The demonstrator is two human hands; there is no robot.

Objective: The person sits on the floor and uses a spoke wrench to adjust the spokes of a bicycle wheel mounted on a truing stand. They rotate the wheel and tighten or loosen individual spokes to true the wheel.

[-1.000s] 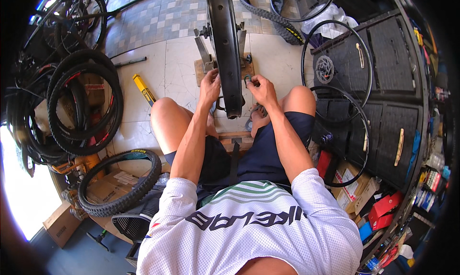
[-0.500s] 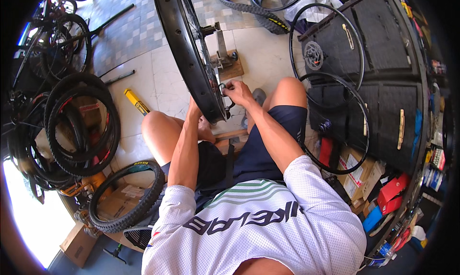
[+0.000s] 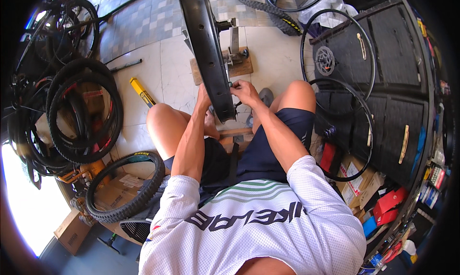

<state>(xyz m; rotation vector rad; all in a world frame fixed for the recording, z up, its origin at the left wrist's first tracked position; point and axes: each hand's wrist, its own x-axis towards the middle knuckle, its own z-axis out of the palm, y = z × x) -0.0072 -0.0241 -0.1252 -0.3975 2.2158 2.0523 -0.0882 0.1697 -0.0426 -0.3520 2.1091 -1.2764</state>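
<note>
A wide black bicycle rim stands upright between my knees, its hub showing on the right side. It sits in a metal wheel stand on a wooden base. My right hand is at the rim's lower right side, thumb and fingertips pinched together there; a small thing at the fingertips is too small to name. Against the lower left side is my left hand, its fingers mostly hidden by the rim. A dark bent arm of the stand shows below my right hand.
A yellow box-shaped tool lies on the tiled floor at left, near stacked tires. Another knobby tire rests on a carton. On the right, two thin wheels lean against black cabinets. A loose tire lies ahead.
The whole view has shifted, so the rim appears further right and more upright. My right hand stays pinched at the rim's lower right; my left hand now shows a little more beside it.
</note>
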